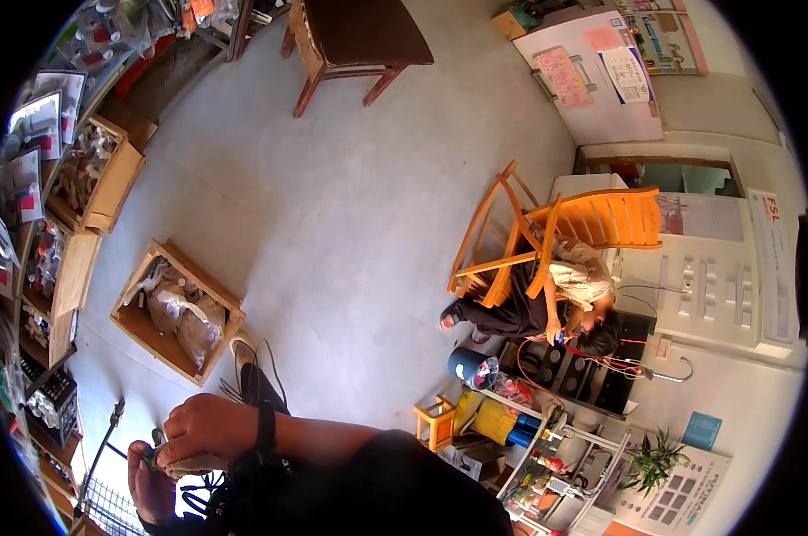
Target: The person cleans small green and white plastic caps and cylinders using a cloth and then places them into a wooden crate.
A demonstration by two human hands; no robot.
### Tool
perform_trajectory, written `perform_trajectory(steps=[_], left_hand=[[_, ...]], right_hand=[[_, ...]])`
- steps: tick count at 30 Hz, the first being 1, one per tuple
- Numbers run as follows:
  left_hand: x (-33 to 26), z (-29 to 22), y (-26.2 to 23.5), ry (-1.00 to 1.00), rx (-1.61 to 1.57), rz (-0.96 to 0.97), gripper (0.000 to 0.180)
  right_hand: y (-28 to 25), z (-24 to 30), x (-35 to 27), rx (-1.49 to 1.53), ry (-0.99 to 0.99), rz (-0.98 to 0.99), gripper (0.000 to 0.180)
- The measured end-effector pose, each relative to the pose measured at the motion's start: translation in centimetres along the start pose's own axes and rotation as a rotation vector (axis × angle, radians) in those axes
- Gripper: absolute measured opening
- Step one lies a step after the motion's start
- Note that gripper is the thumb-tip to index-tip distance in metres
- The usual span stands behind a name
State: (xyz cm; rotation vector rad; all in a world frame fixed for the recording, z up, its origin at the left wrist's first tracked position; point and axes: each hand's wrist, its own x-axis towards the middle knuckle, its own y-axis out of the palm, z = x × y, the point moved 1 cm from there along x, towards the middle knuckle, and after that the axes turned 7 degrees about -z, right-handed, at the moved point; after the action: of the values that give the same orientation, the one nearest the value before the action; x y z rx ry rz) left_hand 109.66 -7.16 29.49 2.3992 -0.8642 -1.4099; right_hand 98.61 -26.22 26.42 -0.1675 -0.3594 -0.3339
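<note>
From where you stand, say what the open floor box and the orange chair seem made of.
The floor box: likely bare wood, matt, judging by its plain tan boards. The orange chair: apparently varnished wood, from its smooth-looking slats, though grain is too small to tell.

Flr. [350,223]: smooth, pale gry. On it: 1 open wdn. box [198,281], nr. L; 1 dk.-brn. wdn. chair [368,31], top; 1 orange slatted wdn. armchair [592,219], R; 1 sm. orange stool [435,422], lwr. R. Shelving [111,83], L edge: clr. plastic pkts. [100,31], upr. tier; wdn. bins [118,183], lwr.
</note>
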Motion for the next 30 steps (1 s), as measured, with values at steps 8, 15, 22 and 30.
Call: perform_trajectory(steps=[8, 15, 22, 30], left_hand=[[0.3, 1.1, -1.5, 0.104, 0.213, -0.011, 0.029], [-1.9, 0.1, -2.2, 0.098, 0.268, -0.043, 0.039], [-3.5, -2.2, -0.9, 0.178, 0.387, 0.163, 0.050], [-9.2, -4.2, -2.5, 0.396, 0.331, 0.273, 0.045]], right_hand=[[0.5, -0.5, -1.0, -0.005, 0.022, 0.009, 0.025], [-0.4, 1.4, -0.3, -0.122, 0.113, 0.133, 0.016], [-0.2, 2.1, -0.1, -0.301, 0.094, 0.057, 0.051], [5.2, 9.8, 3.4, -0.191, -0.013, 0.016, 0.040]])
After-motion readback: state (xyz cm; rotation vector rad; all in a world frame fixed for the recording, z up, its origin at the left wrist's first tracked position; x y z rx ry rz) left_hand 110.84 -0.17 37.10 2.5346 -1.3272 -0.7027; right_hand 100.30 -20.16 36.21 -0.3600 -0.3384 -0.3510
